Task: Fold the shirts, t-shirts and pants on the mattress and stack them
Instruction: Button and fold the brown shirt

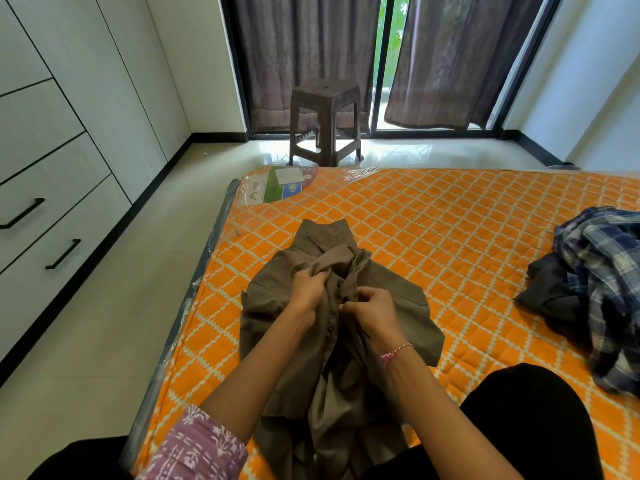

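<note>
A brown button-up shirt lies spread on the orange patterned mattress, collar pointing away from me. My left hand grips the left side of the shirt's front placket near the chest. My right hand pinches the opposite placket edge beside a button. The lower part of the shirt bunches toward my lap. A heap of unfolded clothes, with a blue plaid shirt on top of a dark garment, sits at the mattress's right side.
A brown plastic stool stands on the floor beyond the mattress, before dark curtains and a glass door. White wardrobe drawers line the left wall. My black-clad knee rests on the mattress at the lower right.
</note>
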Motion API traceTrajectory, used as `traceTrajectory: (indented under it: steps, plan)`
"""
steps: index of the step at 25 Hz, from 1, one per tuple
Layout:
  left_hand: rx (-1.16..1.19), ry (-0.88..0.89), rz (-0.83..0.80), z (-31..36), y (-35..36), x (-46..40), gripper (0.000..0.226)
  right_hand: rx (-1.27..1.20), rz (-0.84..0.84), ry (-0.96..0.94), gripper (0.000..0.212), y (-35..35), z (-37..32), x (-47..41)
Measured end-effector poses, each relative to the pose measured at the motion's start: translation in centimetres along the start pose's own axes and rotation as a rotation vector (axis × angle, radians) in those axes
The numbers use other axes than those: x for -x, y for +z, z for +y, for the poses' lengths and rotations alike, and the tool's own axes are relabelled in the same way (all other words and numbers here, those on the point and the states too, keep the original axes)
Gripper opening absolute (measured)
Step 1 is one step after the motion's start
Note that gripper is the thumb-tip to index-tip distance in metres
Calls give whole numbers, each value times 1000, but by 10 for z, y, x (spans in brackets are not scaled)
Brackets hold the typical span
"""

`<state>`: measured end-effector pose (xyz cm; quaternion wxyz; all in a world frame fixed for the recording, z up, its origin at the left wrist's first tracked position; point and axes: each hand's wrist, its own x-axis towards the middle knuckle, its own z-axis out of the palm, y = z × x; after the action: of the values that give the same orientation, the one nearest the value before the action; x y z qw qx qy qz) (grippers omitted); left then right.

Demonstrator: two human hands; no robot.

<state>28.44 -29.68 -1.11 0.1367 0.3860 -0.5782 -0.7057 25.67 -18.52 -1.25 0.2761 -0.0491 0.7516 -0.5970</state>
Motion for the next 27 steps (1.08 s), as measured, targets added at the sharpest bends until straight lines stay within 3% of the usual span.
traceTrajectory:
  steps: [3, 5, 10, 15, 19, 24, 27]
  plan:
    - [-17, -9, -80, 0, -5, 6, 15, 289, 241, -164, 15, 2, 0, -3]
    - [-72, -25, -142, 1, -6, 9, 23, 421, 285, -255, 8, 3, -5, -6]
    - [-119, 25, -117, 5, -6, 4, 28, 490, 415, -287, 18, 1, -5, -6]
    - [-139, 131, -90, 0, -4, 2, 29, 573, 304, -435, 12, 8, -4, -5]
    - [-163, 139, 13, -1, -6, -1, 13, 631, 325, -429, 16, 11, -7, -3]
    - [-198, 147, 138, -5, 1, -4, 20, 733, 322, -442, 22, 16, -8, -3]
    - [-241, 158, 185, -3, 3, -3, 10, 684, 305, -404, 25, 17, -7, -6]
